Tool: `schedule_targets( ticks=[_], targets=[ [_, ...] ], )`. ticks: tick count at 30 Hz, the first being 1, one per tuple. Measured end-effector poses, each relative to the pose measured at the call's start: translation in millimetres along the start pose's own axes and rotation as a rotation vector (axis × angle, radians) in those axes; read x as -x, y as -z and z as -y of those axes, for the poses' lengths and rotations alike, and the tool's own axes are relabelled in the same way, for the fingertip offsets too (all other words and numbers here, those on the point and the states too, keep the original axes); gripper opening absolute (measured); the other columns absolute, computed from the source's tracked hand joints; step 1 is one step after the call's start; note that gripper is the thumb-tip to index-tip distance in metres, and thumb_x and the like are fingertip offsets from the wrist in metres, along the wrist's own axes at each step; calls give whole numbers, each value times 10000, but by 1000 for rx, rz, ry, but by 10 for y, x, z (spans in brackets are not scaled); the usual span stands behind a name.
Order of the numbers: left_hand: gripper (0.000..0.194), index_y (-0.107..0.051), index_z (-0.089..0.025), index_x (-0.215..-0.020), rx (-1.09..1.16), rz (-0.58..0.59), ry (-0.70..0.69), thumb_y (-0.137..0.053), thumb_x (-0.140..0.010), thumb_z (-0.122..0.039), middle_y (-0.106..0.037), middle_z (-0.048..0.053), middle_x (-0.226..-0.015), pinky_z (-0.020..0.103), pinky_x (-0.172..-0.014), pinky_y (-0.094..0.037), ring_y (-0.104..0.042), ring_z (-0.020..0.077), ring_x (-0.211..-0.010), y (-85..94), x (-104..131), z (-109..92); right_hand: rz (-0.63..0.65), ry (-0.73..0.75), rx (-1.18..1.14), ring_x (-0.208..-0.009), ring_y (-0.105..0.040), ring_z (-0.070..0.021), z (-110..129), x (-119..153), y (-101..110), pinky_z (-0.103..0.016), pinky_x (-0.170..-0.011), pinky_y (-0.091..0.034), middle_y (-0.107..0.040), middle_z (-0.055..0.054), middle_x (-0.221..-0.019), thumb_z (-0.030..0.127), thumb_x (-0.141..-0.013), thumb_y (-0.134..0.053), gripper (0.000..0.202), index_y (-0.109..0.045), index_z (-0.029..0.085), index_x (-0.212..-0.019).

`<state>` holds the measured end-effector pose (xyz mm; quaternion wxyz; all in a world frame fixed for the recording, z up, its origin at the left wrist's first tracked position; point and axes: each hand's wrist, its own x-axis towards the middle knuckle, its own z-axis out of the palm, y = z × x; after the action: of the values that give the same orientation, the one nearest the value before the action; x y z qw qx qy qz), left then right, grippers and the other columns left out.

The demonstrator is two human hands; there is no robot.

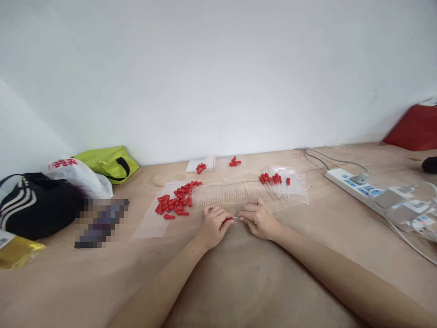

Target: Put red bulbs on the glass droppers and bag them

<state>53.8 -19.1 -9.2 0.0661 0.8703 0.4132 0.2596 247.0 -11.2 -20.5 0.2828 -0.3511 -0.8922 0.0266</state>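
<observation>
My left hand (pixel 213 226) pinches a red rubber dropper bulb (pixel 228 219) near the front middle of the table. Facing it, my right hand (pixel 258 219) is closed on a thin glass pipette tube (pixel 236 218), whose end meets the bulb or lies right at it; I cannot tell how far it is inside. A pile of loose red bulbs (pixel 175 200) lies left of my hands on a clear plastic bag (pixel 152 223). Beyond my hands a row of glass tubes (pixel 218 192) is laid out. Several droppers with bulbs fitted (pixel 275 182) rest to the right on another bag (pixel 300 189).
Small bags with red bulbs (pixel 201 168) lie near the wall. Left stand a green bag (pixel 107 164), a white plastic bag (pixel 80 173) and a black bag (pixel 37 205), with a blurred dark item (pixel 102 224) before them. A power strip (pixel 355 189) with plugs and cables lies right.
</observation>
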Motion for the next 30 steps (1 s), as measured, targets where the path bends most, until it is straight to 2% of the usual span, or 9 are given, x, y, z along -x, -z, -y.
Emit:
schedule_targets(
  ticks=[5,13,16,20,22,24,26,28,30],
  targets=[
    [194,-565,-180,-754,-52,2,-82,-431,-862,-270,-624,7,-748,350,-838,-249,-529,154,-760,-29,23,21,36,-33,-43,-638,-487,-109,43,8,-24,-290,-672,-205,-612,-16,-712,185,-869,-381,240,-612,180,-805],
    [187,-556,-178,-771,-47,11,-113,-415,-869,-254,-617,5,-754,354,-851,-240,-533,150,-762,-21,11,26,69,-79,-75,-644,-493,-108,86,-45,-45,-290,-683,-211,-608,-8,-707,188,-867,-387,236,-601,174,-766],
    [179,-567,-189,-783,-65,4,-88,-424,-870,-253,-626,4,-766,373,-876,-226,-540,160,-797,14,-3,36,85,-56,-71,-708,-502,-121,77,-58,-24,-286,-683,-222,-609,-21,-739,217,-888,-363,258,-614,180,-840],
    [165,-577,-211,-777,-70,-36,-30,-444,-865,-252,-640,-5,-780,393,-896,-226,-555,167,-820,52,-16,73,59,-21,73,-775,-478,-152,40,-66,34,-309,-695,-218,-613,-42,-792,253,-879,-392,246,-632,205,-892],
    [97,-571,-220,-856,-75,-85,56,-480,-843,-251,-638,8,-838,394,-886,-261,-556,181,-856,41,-12,99,52,-39,158,-778,-472,-163,-8,-63,63,-324,-708,-213,-616,-46,-785,244,-865,-408,236,-640,207,-864],
    [178,-528,-201,-975,-89,-156,218,-530,-799,-233,-614,45,-911,372,-837,-335,-547,203,-893,8,-4,127,27,-140,224,-801,-479,-177,-92,-55,85,-333,-722,-213,-621,-51,-778,240,-851,-410,236,-643,202,-836],
    [265,-487,-167,-1011,-92,-186,370,-560,-760,-213,-585,72,-931,336,-762,-396,-546,208,-879,-35,2,149,-37,-351,269,-827,-493,-191,-211,-51,97,-334,-725,-220,-627,-58,-795,242,-840,-400,244,-638,194,-843],
    [197,-490,-164,-947,-92,-133,412,-545,-764,-213,-577,64,-898,315,-720,-415,-552,195,-827,-68,1,159,-107,-593,287,-841,-509,-198,-344,-58,99,-332,-724,-230,-634,-63,-836,235,-822,-390,246,-621,185,-891],
    [79,-502,-177,-856,-107,-61,376,-507,-792,-224,-583,46,-856,307,-704,-411,-552,183,-789,-82,-7,153,-134,-766,298,-847,-521,-206,-464,-85,94,-341,-739,-236,-637,-68,-867,216,-799,-384,257,-593,175,-944]
  ],
)
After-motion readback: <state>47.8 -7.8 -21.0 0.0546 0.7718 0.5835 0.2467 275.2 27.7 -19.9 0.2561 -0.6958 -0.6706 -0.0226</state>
